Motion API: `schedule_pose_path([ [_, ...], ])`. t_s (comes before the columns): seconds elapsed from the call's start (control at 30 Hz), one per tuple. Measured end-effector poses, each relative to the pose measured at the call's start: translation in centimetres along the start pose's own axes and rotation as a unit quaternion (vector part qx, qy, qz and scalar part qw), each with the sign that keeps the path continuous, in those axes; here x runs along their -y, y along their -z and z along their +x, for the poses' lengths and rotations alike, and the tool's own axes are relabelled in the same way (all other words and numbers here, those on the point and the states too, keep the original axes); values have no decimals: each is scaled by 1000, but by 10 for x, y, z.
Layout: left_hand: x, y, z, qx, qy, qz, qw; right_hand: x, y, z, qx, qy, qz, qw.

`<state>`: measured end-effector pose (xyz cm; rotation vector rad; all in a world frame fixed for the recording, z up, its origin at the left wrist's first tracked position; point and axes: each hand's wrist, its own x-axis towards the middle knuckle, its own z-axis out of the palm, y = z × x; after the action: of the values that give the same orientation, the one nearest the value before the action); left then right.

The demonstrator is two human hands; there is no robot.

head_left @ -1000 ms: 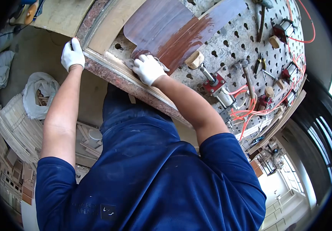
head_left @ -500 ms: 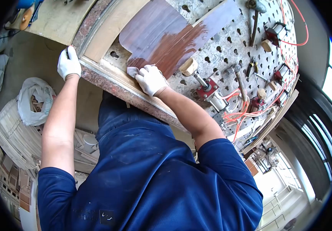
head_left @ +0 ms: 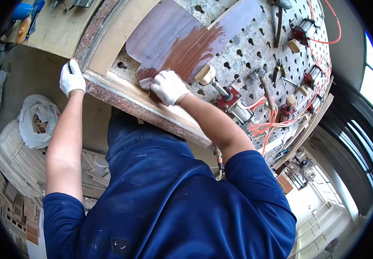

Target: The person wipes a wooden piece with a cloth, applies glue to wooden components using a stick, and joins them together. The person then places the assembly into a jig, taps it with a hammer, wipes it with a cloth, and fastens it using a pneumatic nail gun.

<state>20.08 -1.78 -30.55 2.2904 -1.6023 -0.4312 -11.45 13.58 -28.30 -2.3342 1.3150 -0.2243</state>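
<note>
A white glove covers my left hand [head_left: 72, 78], which grips the corner of the stone-edged bench [head_left: 121, 102], its thumb over the top. My right hand [head_left: 168, 87], also gloved, is closed on a pale cloth [head_left: 146, 83] and presses it on the near end of a wooden panel [head_left: 165, 34]. Part of the panel is dark reddish-brown and looks wet; the rest is paler, greyish-purple. A wood-tipped clamp [head_left: 206, 74] stands just right of the panel.
On the perforated metal top are a hammer [head_left: 266, 88], another hammer [head_left: 279, 23], pliers [head_left: 279, 71] and more clamps with orange hoses [head_left: 273, 123]. A white sack [head_left: 37, 123] of wood scraps stands on the floor at left.
The view has shifted, so the bench appears further left. My right hand has moved slightly over the panel's near end with the cloth. My left hand keeps its hold on the bench corner.
</note>
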Motion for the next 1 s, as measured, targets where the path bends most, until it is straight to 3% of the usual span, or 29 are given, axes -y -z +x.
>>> schedule_pose_path([
  [0.03, 1, 0, -1, 5, -1, 5, 1000, -28, 15, 7, -34, -72, -55, 995],
  [0.07, 1, -1, 3, 3, 0, 9, 1000, -60, 41, 16, -33, -209, -119, 970],
  [0.13, 1, 0, 1, -6, -8, 20, 1000, -116, 68, 23, -298, -345, -146, 878],
  [0.23, -1, -2, 2, -10, -2, 9, 1000, -98, 35, 27, -284, -315, -198, 884],
  [0.3, 1, -1, 1, -5, -1, -6, 1000, -21, 9, 17, -13, -225, -115, 967],
  [0.33, 1, 0, 0, 0, 0, -9, 1000, 7, -25, 3, -65, -114, -56, 990],
  [0.47, -6, 4, -1, 4, 7, 21, 1000, 4, -16, 1, 48, -20, -30, 998],
  [0.53, -3, 1, 1, 0, 1, 17, 1000, -18, 3, 8, 23, -60, -39, 997],
  [0.6, -1, 1, 2, 5, 5, 11, 1000, -70, 57, 3, -88, -285, -102, 949],
  [0.63, 2, 4, 0, 6, 8, 20, 1000, -104, 73, -17, -294, -253, -126, 913],
  [0.67, 0, 4, 0, 8, 7, 23, 1000, -140, 94, -35, -354, -289, -186, 870],
  [0.73, 3, -3, 4, 5, 0, 28, 1000, -166, 147, -69, -153, -461, -239, 841],
  [0.77, -2, 1, 2, 12, 10, 25, 1000, -158, 166, -79, -106, -548, -240, 794],
  [0.83, -6, 4, 1, 16, 14, 19, 1000, -142, 171, -123, -250, -408, -262, 838],
  [0.87, -3, 2, 1, 11, 11, 16, 1000, -106, 163, -139, -320, -389, -157, 849],
  [0.9, 0, 0, 2, 6, 7, 15, 1000, -58, 150, -157, -290, -499, -12, 816],
  [0.93, 0, 1, 2, 5, 11, 13, 1000, -27, 117, -189, -248, -546, 52, 798],
  [0.97, -2, 2, 1, 5, 14, 11, 1000, 10, 85, -223, -108, -581, 32, 806],
  [1.0, -4, 2, 1, 3, 17, 7, 1000, 46, 43, -260, -61, -577, 11, 815],
])
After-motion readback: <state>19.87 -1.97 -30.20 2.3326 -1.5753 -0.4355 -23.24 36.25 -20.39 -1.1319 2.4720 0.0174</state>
